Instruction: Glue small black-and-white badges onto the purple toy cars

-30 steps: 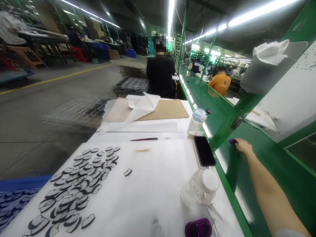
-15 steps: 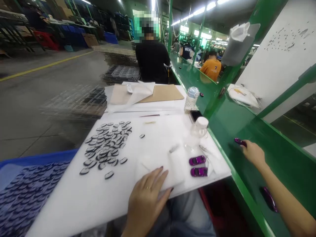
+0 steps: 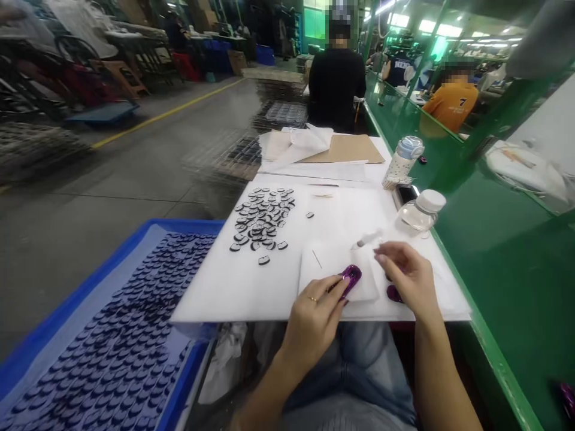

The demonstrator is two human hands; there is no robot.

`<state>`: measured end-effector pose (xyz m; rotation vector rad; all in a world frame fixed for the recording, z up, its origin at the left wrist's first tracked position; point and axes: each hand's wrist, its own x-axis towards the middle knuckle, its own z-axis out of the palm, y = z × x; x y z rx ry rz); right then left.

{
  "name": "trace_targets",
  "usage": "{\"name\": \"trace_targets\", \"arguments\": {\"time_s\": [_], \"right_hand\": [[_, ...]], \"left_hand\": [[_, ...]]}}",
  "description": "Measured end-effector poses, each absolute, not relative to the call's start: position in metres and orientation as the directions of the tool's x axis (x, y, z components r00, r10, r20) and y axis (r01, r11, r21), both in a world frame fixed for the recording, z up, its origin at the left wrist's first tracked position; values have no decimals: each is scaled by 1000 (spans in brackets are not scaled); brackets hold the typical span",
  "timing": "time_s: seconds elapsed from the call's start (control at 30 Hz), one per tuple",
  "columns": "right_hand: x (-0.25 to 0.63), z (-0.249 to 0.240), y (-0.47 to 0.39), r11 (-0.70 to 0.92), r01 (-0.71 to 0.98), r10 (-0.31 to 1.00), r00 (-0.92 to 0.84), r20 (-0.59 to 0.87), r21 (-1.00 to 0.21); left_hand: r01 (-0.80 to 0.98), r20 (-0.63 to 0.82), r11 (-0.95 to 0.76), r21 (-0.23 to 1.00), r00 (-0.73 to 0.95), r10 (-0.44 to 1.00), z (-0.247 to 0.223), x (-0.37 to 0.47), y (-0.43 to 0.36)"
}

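My left hand point(image 3: 314, 311) pinches the near end of a purple toy car point(image 3: 351, 276) that lies on a small white pad on the white foam board point(image 3: 251, 287). My right hand point(image 3: 406, 278) hovers just to its right with the fingers curled. A second purple car point(image 3: 394, 294) shows partly under its palm, and I cannot tell whether the hand grips it. A thin small tool point(image 3: 369, 239) lies just beyond the fingertips. Several small black-and-white pieces point(image 3: 261, 218) are heaped at the board's far left.
A blue tray point(image 3: 54, 326) of dark pieces sits to my left. A clear bottle point(image 3: 422, 211), a phone point(image 3: 406, 193) and a water bottle point(image 3: 404, 160) stand by the green conveyor point(image 3: 494, 257), which carries another purple car point(image 3: 566, 398). Cardboard point(image 3: 348, 148) and other people lie ahead.
My right hand has come back from the conveyor to the board. My left hand has moved from the flat white pad onto a purple car. The view has swung down and left.
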<state>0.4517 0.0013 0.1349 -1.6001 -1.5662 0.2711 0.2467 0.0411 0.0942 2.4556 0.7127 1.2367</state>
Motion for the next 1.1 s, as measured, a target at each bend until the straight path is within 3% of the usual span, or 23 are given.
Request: {"name": "trace_targets", "arguments": {"time_s": [0.07, 0.2, 0.33, 0.43, 0.57, 0.73, 0.87, 1.1], "right_hand": [[456, 137, 12, 112, 641, 902, 255, 348, -759], [457, 151, 23, 100, 519, 959, 176, 221, -849], [453, 157, 20, 276, 226, 924, 203, 323, -934], [443, 148, 22, 395, -12, 893, 241, 380, -919], [433, 152, 21, 332, -143, 942, 93, 321, -932], [425, 169, 12, 300, -608, 912, -43, 408, -735], [423, 158, 15, 218, -665, 937, -62, 344, -714], [425, 146, 18, 209, -696, 927, -83, 365, -687]], "left_hand": [[323, 653, -818, 475, 494, 574, 97, 246, 34], [269, 490, -856, 442, 727, 482, 120, 238, 41], [177, 445, -851, 495, 789, 423, 131, 240, 62], [143, 530, -811, 568, 690, 493, 124, 250, 65], [177, 567, -758, 628, 563, 601, 117, 260, 58], [198, 515, -681, 705, 518, 683, 122, 263, 56], [205, 502, -662, 721, 504, 703, 124, 263, 56], [207, 500, -664, 718, 510, 700, 123, 263, 56]]}}
